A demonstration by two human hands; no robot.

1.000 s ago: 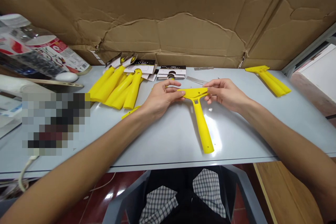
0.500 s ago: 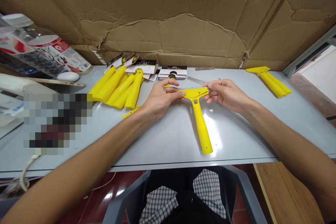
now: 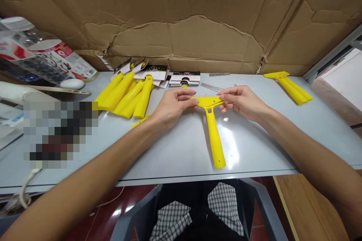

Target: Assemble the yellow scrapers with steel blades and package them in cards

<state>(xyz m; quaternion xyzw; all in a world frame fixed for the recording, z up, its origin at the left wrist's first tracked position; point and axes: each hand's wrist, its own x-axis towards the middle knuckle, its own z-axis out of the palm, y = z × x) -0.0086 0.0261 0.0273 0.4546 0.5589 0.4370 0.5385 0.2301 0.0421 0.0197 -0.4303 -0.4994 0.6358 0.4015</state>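
Swung slightly leftward since the earlier frame: the foot of your scraper [image 3: 214, 130], its head now more level. Table [image 3: 175, 150]: beneath the scraper. Carded scrapers [image 3: 116, 92]: left of it, heaped. Second scraper [image 3: 290, 84]: well to its right. Left hand [image 3: 175, 106]: finger and thumb pinching its left end. Right hand [image 3: 241, 101]: likewise, right end. Metal strip [image 3: 210, 87]: just beyond its head. Best practice: grip both ends evenly; keep your fingertips off the top edge.
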